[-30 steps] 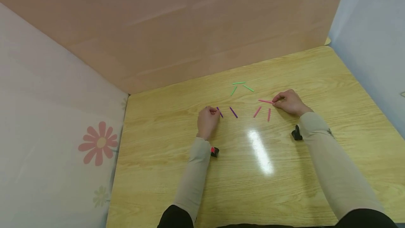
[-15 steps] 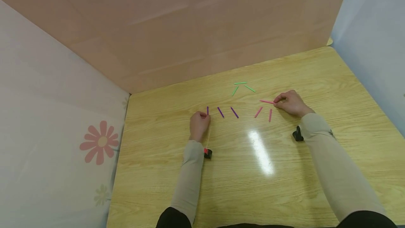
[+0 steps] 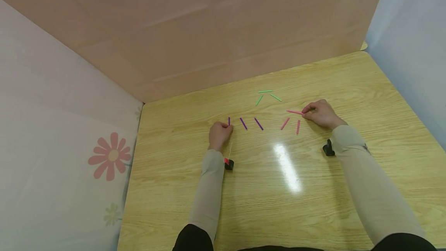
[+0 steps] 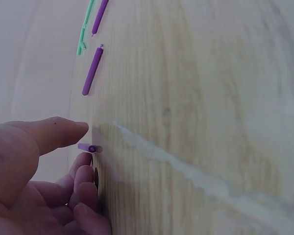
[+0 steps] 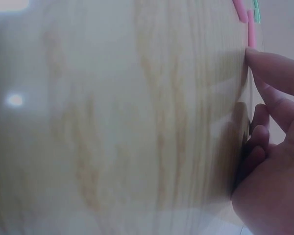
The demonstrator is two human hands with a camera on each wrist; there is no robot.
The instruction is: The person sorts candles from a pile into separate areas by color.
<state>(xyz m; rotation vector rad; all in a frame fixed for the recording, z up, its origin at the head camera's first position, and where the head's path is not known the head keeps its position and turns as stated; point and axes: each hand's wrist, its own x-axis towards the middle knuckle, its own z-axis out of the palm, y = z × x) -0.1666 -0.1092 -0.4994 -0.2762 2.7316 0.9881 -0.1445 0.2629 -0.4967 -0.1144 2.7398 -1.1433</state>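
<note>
My left hand (image 3: 218, 135) rests at the near end of the leftmost purple stick (image 3: 229, 120). In the left wrist view this stick (image 4: 87, 147) lies between the thumb and the curled fingers, with a gap on the thumb's side. Two more purple sticks (image 3: 243, 123) (image 3: 259, 124) lie slanted to its right. My right hand (image 3: 322, 113) pinches the right end of a pink stick (image 3: 294, 112) between thumb and forefinger. Just below are two other pink sticks (image 3: 285, 123) (image 3: 298, 127). In the right wrist view the thumb overlaps the end of the pink stick (image 5: 251, 30).
Three green sticks (image 3: 265, 91) (image 3: 259, 100) (image 3: 276, 97) lie farther back on the wooden table (image 3: 271, 220). A brown panel (image 3: 195, 49) rises along the back edge. Pale walls (image 3: 62, 127) (image 3: 414, 49) stand at both sides. Black wrist devices (image 3: 229, 164) (image 3: 328, 148) sit by both cuffs.
My left hand has moved left from beside the middle purple stick to the leftmost one, baring more of both. The right hand keeps its pinch on the pink stick.
</note>
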